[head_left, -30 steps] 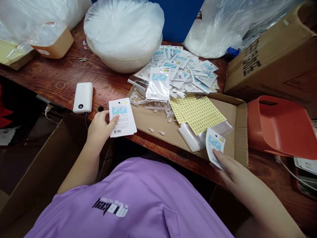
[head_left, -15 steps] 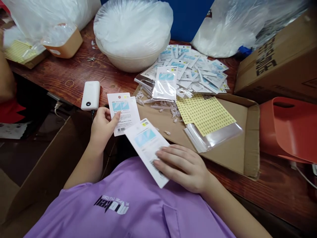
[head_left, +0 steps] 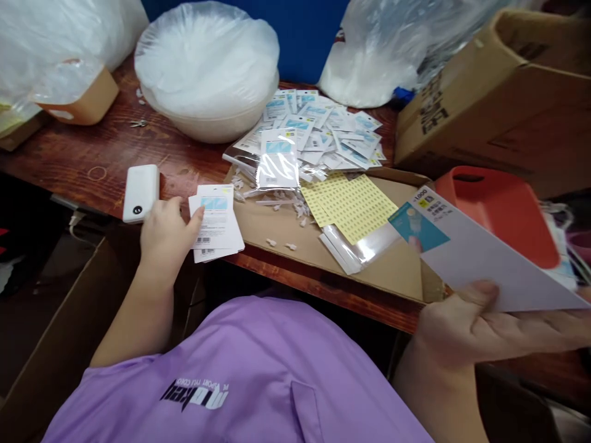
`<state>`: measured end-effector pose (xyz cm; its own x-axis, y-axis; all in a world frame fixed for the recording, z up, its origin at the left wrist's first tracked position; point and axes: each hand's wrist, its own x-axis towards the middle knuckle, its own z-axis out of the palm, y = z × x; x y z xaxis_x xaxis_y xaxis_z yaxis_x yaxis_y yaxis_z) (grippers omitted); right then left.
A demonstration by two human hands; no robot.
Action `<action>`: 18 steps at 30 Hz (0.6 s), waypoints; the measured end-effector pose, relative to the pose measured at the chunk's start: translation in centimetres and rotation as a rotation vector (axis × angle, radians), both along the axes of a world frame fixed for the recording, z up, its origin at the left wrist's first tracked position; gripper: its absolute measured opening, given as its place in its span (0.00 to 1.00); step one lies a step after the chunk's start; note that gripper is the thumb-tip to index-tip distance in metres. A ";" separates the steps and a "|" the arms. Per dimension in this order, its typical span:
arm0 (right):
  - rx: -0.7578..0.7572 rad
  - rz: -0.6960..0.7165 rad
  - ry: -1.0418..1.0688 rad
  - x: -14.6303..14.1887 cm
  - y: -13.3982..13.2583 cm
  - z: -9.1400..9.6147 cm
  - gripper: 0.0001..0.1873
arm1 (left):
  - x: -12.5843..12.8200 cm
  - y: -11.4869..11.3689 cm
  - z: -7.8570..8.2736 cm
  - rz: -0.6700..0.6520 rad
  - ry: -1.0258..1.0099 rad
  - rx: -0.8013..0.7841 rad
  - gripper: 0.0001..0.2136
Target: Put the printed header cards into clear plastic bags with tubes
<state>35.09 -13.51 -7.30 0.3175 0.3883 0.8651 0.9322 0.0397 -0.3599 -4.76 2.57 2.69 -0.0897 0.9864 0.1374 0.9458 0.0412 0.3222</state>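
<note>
My left hand (head_left: 166,237) is at the table's near edge, thumb resting on a few overlapping printed cards (head_left: 217,224), its other fingers curled beside them. These cards are white with a blue picture, small text and a barcode. Over on the right, my right hand (head_left: 480,326) grips a larger-looking white card (head_left: 489,258), held tilted in the air with the thumb across it. A teal picture and a yellow mark show at that card's upper left end. Part of the right hand's fingers lie behind the card.
A shallow cardboard tray (head_left: 388,280) holds yellow sticker sheets (head_left: 360,206), clear plastic sleeves (head_left: 344,249) and small translucent pieces. Behind lie many bagged cards (head_left: 318,126) and a plastic-lined bowl (head_left: 207,117). A white power bank (head_left: 141,192), red bin (head_left: 498,209) and carton (head_left: 489,117) flank them.
My right hand has swung from in front of my body out to the right with a card. My left hand and its cards have moved slightly left in view as the view turned.
</note>
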 end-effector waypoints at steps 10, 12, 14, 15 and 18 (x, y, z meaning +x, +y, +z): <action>0.125 -0.256 -0.062 0.1 -1.5 -0.6 0.23 | 21.0 -0.2 1.8 -0.885 0.223 -0.477 0.16; 0.133 -0.223 0.025 -0.2 -1.2 -1.3 0.24 | 24.9 0.4 0.1 -0.865 0.308 -0.538 0.20; 0.125 -0.224 0.090 -0.4 -1.2 -2.0 0.24 | 27.5 1.0 -1.4 -0.830 0.372 -0.507 0.33; 0.119 -0.228 0.116 -0.4 -1.3 -2.4 0.24 | 28.3 1.2 -1.9 -0.812 0.393 -0.489 0.39; 0.090 -0.214 0.180 -0.4 -2.1 -3.3 0.23 | 29.7 1.9 -2.9 -0.787 0.424 -0.512 0.40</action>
